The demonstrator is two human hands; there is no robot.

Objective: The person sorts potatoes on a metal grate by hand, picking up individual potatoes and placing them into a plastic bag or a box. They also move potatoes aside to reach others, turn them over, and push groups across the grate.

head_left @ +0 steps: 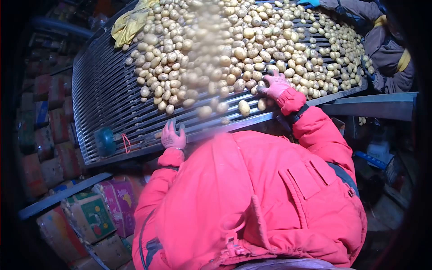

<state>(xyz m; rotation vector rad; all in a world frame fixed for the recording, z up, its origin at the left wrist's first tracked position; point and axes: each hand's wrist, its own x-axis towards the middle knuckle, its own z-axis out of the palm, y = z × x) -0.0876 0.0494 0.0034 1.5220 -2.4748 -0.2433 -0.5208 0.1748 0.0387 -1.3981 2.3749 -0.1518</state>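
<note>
Many potatoes (240, 53) lie spread over a slatted metal table (103, 90). My left hand (173, 136), in a pink glove, rests at the table's near edge with its fingers apart and nothing in it. Further right, my right hand (274, 86), also gloved in pink, reaches onto the near side of the potatoes. Its fingers are spread against them, with none clearly gripped. Between my hands a few loose potatoes (244, 108) lie on the slats. Part of the heap in the upper middle is blurred.
A green cup-like object (105, 141) with a red cord sits at the table's near left. Yellow cloth (130, 28) lies at the far left. A co-worker's blue-gloved hand (308, 2) is at the top right. Stacked boxes (96, 216) stand left, below the table.
</note>
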